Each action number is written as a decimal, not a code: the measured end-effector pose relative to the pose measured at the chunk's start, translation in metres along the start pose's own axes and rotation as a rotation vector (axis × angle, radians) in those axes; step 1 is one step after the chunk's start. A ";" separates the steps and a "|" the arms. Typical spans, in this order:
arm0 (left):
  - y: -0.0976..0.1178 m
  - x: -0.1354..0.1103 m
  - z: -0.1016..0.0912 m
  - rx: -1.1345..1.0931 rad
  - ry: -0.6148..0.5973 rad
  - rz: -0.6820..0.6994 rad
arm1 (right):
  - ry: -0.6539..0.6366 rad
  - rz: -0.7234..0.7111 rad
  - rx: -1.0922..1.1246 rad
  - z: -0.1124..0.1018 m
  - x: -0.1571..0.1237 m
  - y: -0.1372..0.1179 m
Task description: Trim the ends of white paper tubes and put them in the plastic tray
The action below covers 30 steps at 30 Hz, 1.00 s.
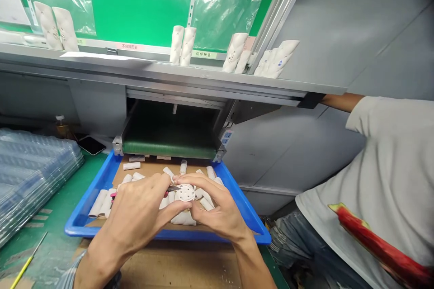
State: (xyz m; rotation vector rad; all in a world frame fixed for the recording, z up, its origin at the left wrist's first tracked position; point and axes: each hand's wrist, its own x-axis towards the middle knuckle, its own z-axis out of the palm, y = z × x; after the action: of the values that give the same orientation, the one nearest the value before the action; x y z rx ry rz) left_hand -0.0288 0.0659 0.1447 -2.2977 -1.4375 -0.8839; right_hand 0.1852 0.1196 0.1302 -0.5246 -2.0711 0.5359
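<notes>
My right hand (220,207) grips a white cylindrical piece (186,192), its round end turned up towards me and dotted with several small holes. My left hand (135,216) is closed around a small pink-handled tool (174,188), whose dark metal tip touches or nearly touches the rim of that piece. The back of my left hand hides most of the tool, so its exact kind does not show. Both hands are above a blue tray (77,216) lined with cardboard, where several white cylinders (98,203) lie.
Behind the tray is a green conveyor belt (169,144). Stacked clear plastic trays (37,176), a phone (91,145) and a bottle (63,127) are at left. A yellow rod-like tool (29,262) lies nearer. White cylinders (188,47) stand on the shelf. A person (383,167) is at right.
</notes>
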 end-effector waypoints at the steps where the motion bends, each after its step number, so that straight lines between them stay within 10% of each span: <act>1: 0.000 0.000 0.000 0.005 0.006 0.007 | 0.000 -0.004 -0.001 0.000 0.000 0.001; 30: 0.005 -0.001 -0.006 0.002 0.010 0.051 | -0.017 -0.088 -0.007 -0.004 -0.005 0.002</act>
State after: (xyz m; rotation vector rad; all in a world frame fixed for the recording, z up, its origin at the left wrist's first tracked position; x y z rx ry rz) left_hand -0.0263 0.0594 0.1491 -2.3142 -1.3695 -0.8771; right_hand 0.1913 0.1191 0.1277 -0.4321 -2.1024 0.4838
